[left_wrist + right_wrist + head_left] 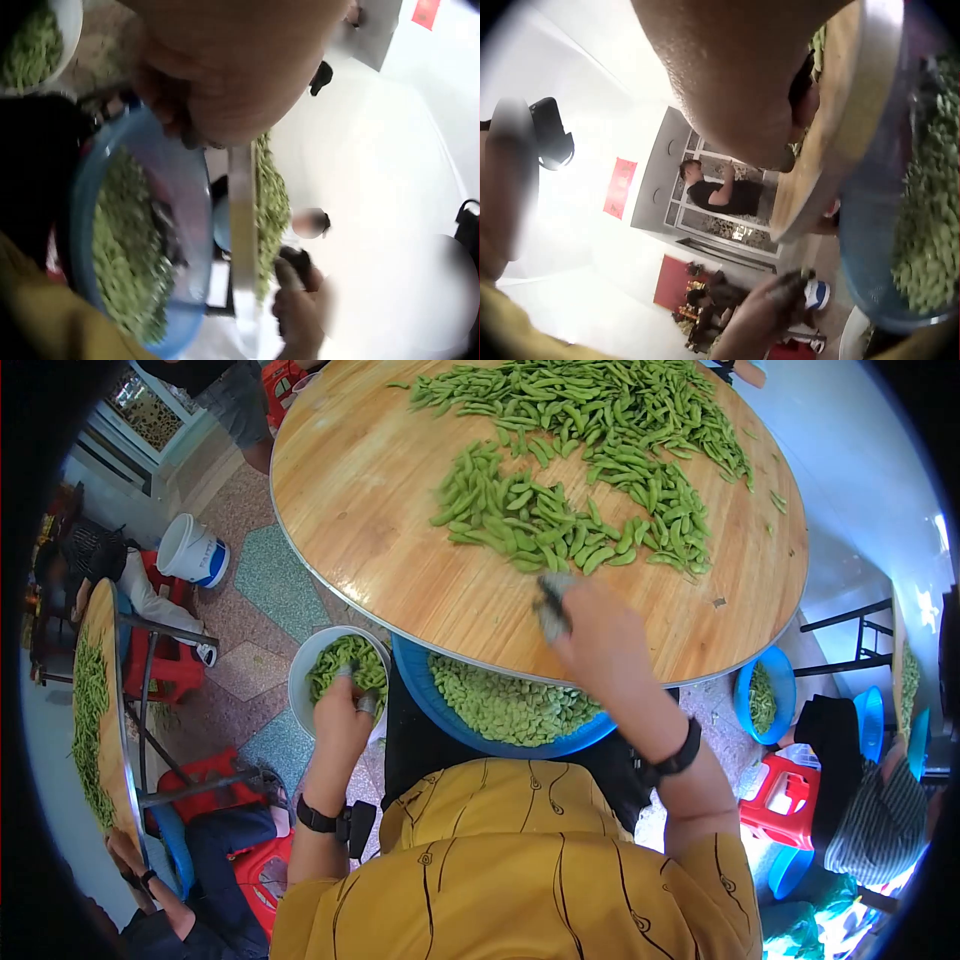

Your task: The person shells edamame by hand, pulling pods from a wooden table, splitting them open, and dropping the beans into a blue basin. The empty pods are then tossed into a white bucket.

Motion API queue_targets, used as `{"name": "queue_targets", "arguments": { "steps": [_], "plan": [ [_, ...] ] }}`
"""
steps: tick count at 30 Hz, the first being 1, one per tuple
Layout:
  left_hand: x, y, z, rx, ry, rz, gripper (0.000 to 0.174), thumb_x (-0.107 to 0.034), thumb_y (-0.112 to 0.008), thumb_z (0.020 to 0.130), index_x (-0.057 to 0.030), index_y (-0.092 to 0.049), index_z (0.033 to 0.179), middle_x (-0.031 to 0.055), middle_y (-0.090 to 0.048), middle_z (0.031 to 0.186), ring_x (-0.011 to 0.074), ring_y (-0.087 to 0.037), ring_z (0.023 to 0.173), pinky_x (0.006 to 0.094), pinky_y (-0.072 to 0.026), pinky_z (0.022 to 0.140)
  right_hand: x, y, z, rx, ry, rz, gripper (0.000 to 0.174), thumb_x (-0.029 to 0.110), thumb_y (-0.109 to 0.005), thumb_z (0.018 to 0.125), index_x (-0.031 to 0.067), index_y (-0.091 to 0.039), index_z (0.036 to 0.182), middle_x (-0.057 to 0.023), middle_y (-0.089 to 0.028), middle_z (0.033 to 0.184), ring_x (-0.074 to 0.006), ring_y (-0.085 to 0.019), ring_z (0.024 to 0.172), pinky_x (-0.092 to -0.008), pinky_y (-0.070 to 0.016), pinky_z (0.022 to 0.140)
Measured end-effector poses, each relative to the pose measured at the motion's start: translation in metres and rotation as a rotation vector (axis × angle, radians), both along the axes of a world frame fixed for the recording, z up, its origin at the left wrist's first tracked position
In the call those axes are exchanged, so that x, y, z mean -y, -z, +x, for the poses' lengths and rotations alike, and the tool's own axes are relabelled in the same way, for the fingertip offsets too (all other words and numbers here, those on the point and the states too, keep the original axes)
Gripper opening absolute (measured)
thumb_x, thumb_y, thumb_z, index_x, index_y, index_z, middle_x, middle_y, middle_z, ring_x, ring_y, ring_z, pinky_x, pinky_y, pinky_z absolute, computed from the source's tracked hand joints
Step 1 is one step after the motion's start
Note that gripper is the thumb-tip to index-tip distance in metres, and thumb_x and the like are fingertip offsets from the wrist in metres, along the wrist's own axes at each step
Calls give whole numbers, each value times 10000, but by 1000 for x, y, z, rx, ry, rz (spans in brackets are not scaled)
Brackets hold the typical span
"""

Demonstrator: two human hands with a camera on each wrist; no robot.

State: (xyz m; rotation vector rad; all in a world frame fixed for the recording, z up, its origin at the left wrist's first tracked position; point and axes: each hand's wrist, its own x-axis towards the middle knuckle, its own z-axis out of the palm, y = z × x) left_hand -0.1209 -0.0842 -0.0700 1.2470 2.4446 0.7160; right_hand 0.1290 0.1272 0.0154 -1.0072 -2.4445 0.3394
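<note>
My left hand (342, 715) is over a white bucket (297, 685) of green pods, its grey-covered fingertips overlapping them in the head view. A small green bit shows at its fingertips in the right wrist view; I cannot tell whether they pinch it. My right hand (605, 640) hovers at the near side of the round wooden table (370, 510), with grey covers on thumb and finger spread a little apart. Just beyond those fingertips lies a pile of edamame pods (530, 530). Below the table edge, a blue basin (420, 685) contains shelled beans (500, 705).
More edamame pods (600, 405) cover the table's far side. To the left stand another white bucket (190, 550) and a second table (120, 690) with pods. At right are a blue tub (785, 700) and a red stool (775, 795). Other people sit at both sides.
</note>
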Motion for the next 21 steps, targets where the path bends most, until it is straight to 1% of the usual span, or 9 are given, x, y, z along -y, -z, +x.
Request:
{"name": "queue_targets", "arguments": {
  "steps": [1, 4, 11, 13, 14, 16, 17, 19, 21],
  "plan": [
    [3, 2, -5, -288, 2, -121, 295, -97, -646, 785, 12, -599, 1056, 214, -615, 927, 369, -605, 818, 420, -482, 729, -16, -7, -9, -15, 37, 18, 256, 228, -621, 826, 79, -610, 1033, -159, -604, 853, -351, -592, 788, -439, -483, 661],
    [-2, -13, -2, -416, 29, 39, 311, -75, -658, 756, 11, -601, 1049, 233, -605, 1042, 422, -583, 927, 463, -473, 810, -62, 10, -24, 34, 73, 48, 263, 229, -627, 818, 56, -609, 1015, -164, -606, 836, -353, -594, 790, -433, -483, 669],
    [-69, -81, 63, -85, 362, 498, 263, -64, -634, 810, -13, -607, 1067, 191, -623, 999, 343, -624, 855, 359, -503, 744, -53, -6, -9, -98, 51, 159, 207, 193, -642, 796, 38, -603, 927, -150, -620, 800, -315, -620, 739, -412, -505, 656],
    [-93, -91, 84, 38, 392, 521, 233, -56, -625, 851, -3, -611, 1078, 106, -656, 930, 235, -642, 853, 308, -501, 753, -38, -15, 4, -319, 63, -393, 176, 183, -645, 829, 28, -602, 900, -89, -589, 655, -204, -580, 586, -326, -469, 542],
    [-104, -89, 95, 41, 390, 522, 233, -56, -625, 851, -3, -611, 1078, 106, -656, 930, 235, -642, 853, 308, -501, 753, -31, -20, 11, -316, 63, -392, 176, 183, -645, 829, 28, -602, 900, -89, -589, 655, -204, -580, 586, -326, -469, 542],
    [-119, -81, 111, 691, 446, 481, 203, -79, -584, 899, -5, -598, 1088, 59, -646, 906, 154, -616, 821, 281, -495, 701, -16, -28, 23, -468, 66, -1211, 152, 183, -622, 875, 32, -605, 879, -8, -515, 562, -88, -493, 516, -238, -391, 472],
    [-120, -82, 113, 692, 448, 482, 203, -79, -584, 899, -5, -598, 1088, 59, -646, 906, 154, -616, 821, 281, -495, 701, -9, -22, 27, -634, -30, -1366, 114, 164, -590, 905, 52, -606, 891, 30, -519, 619, -46, -462, 505, -205, -341, 445],
    [-121, -85, 113, 1065, 537, 131, 170, -114, -549, 935, -21, -605, 1065, 6, -617, 863, 70, -555, 764, 228, -455, 644, 1, -18, 33, -632, -9, -1295, 120, 156, -584, 908, 44, -612, 941, 22, -545, 662, -52, -488, 546, -208, -372, 477],
    [-119, -81, 111, 1070, 483, 138, 185, -118, -553, 931, -16, -595, 1079, 23, -621, 903, 89, -570, 773, 243, -470, 684, 12, -13, 40, -532, -24, -1025, 233, 125, -555, 918, 26, -594, 1125, -1, -613, 812, -71, -566, 719, -223, -460, 624]
  ]
}}
